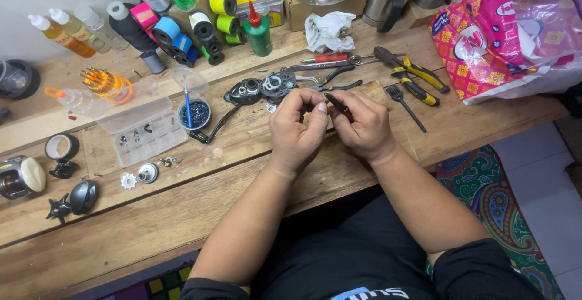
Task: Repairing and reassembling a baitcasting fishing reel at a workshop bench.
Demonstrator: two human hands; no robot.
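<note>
My left hand (298, 127) and my right hand (362, 125) meet over the middle of the wooden workbench (182, 209). My right hand grips a small dark tool with a red handle (338, 106), its tip pointing toward my left fingertips. The left thumb and forefinger pinch together at that tip; whether a tiny part sits between them is too small to tell. Just beyond my hands lies a taken-apart fishing reel body (245, 91) with a round grey side plate (278, 84) beside it.
Pliers with yellow handles (412, 75), a fork (405, 106), screwdrivers (324, 59), a clear parts box (142, 127), a small cup with a blue brush (194, 113), line spools (182, 27), oil bottles (70, 33), a green bottle (259, 33), pink bags (509, 39), loose reel parts (73, 200) at left.
</note>
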